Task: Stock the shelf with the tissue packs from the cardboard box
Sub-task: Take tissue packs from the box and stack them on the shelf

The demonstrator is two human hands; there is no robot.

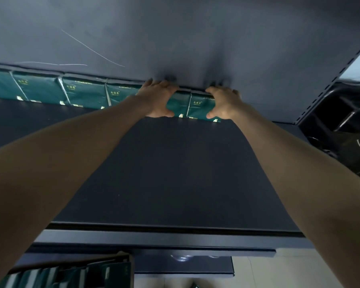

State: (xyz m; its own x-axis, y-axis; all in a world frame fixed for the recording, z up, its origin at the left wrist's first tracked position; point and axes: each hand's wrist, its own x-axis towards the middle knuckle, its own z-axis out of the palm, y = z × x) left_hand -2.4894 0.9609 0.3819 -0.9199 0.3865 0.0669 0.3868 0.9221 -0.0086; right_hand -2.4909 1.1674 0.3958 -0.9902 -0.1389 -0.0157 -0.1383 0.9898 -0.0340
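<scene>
Packs (197, 107) at shelf (175, 167) back, gripped by left hand (157, 99) and right hand (224, 104), fingers (154, 83) curled over tops; risk: uneven release tips end pack forward.

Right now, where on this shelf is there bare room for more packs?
Bare: the shelf board in front of the tissue packs, to its front edge, and the gap between the right hand and the side rail. Crowded: the back wall, lined with packs.

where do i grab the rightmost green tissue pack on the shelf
Come from the front: the rightmost tissue pack stands against the back panel with a neighbour on its left. Pinch it top to bottom, fingers over the top edge, thumb at the bottom, as the right hand does.
</scene>
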